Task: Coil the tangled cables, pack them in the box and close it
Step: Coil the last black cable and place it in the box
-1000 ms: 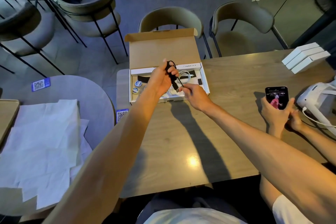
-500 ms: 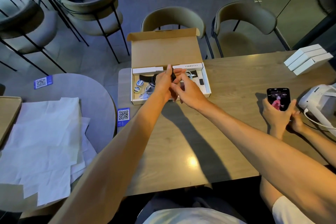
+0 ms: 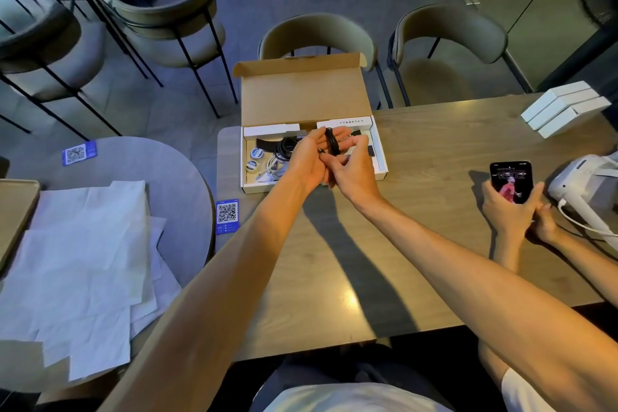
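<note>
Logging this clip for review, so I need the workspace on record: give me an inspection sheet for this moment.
Surface: wooden table, light glare near its front edge.
Job's things: cardboard box, lid standing open; inside, a black coil, a white cable, two round blue-white discs.
Clutter: three white boxes, white device, QR sticker.
Hands: left hand fingers extended, black cable looped round them; right hand pinches that cable near one end.
Cables: white lead trails from the white device.
Surroundings: chairs, paper sheets on a round table, another person's hands holding a phone.
</note>
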